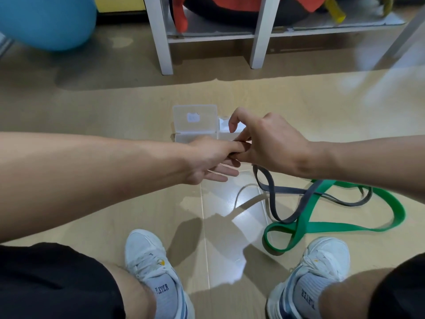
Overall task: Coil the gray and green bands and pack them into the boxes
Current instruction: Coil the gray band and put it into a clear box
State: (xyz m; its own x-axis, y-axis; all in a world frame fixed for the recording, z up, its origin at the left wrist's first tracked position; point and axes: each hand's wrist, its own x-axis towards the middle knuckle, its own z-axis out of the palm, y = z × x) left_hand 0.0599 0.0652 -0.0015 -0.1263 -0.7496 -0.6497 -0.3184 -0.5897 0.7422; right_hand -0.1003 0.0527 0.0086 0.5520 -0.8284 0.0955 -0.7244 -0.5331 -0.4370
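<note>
Two hands were brought together above the floor (115, 107), just over the clear boxes. One end of the gray band (271, 194) was pinched at the fingertips of the right hand (271, 146), its fingers curled, and the same end was met by the left hand (213, 160), whose upper fingers were closed on it while the lower ones were held straight. The end was probably held this way so that a first turn of the coil could be started.

From the grip, the gray band was let fall toward 5 o'clock, where it lay in loose loops on the floor, crossing the green band (345, 226). The green band lay uncoiled and untouched at 4 o'clock from the hands.

At 11 o'clock from the hands, a small clear box (195, 118) stood with its lid raised; nothing could be seen in it. A larger clear box (230, 203) lay below the hands at 6 o'clock, with part of the gray band draped over its right edge; whether any of the band rested inside could not be told.
</note>
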